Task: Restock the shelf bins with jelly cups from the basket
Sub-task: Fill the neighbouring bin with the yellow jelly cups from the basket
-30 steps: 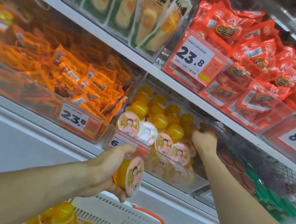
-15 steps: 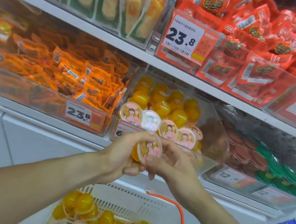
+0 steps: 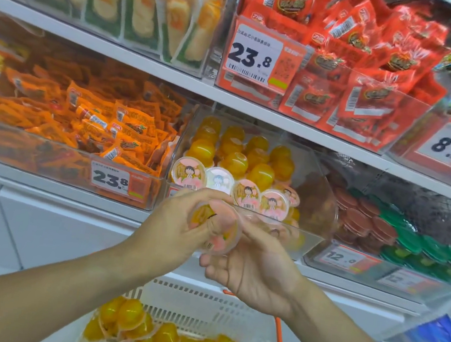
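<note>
One cup (image 3: 215, 228) mid-handoff: left hand (image 3: 180, 222) fingers curled around it, right hand (image 3: 254, 269) open, cupping underneath. Bin (image 3: 310, 236) just past the fingertips looks mostly full already; basket (image 3: 201, 302) below them has maybe a dozen left, so not done yet.

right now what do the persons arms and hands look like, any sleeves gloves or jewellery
Both forearms are bare right to the bottom edge of the picture, with no sleeves in view. The left hand and right hand wear no gloves. No rings, bracelets or watch show on the fingers or wrists, though the picture is slightly blurred.
</note>
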`<state>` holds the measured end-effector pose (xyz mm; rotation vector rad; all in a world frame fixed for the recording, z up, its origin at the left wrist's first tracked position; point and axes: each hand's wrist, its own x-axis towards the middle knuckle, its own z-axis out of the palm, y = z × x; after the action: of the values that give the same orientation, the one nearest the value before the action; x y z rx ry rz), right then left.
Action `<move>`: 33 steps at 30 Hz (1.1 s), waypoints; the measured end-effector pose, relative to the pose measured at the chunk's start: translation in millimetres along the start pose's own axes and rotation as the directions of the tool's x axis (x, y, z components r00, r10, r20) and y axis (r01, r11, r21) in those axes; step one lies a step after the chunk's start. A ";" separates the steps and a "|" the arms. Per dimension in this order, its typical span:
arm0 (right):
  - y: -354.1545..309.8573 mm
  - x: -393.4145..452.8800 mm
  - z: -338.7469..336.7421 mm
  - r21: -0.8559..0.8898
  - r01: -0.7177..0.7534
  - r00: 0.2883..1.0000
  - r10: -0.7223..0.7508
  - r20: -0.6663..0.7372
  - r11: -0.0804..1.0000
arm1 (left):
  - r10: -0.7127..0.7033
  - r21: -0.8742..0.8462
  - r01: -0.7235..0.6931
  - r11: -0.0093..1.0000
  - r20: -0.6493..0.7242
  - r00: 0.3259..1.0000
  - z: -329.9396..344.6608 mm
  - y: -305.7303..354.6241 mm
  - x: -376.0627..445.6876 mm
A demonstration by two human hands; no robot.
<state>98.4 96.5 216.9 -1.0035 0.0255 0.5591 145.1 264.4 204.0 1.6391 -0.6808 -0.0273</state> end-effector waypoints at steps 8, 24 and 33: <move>-52.3 -5.7 -16.2 -0.199 0.153 0.985 -0.165 -0.044 0.968 | -0.022 0.442 -0.003 0.897 0.052 0.998 -5.5 2.3 -0.4; -125.0 33.4 -105.3 -0.771 -0.613 0.389 -0.783 -0.486 0.174 | -0.016 0.757 -0.130 0.640 0.182 0.983 -18.5 -38.5 4.4; -126.5 31.3 -112.3 -0.742 -0.652 0.488 -0.665 -0.565 0.153 | 0.061 0.775 -0.133 0.617 0.122 0.991 -12.7 -48.0 8.8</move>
<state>208.9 -32.0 246.8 -2.7084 0.7332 -0.2500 177.1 273.1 166.0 2.4596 -0.9211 0.3351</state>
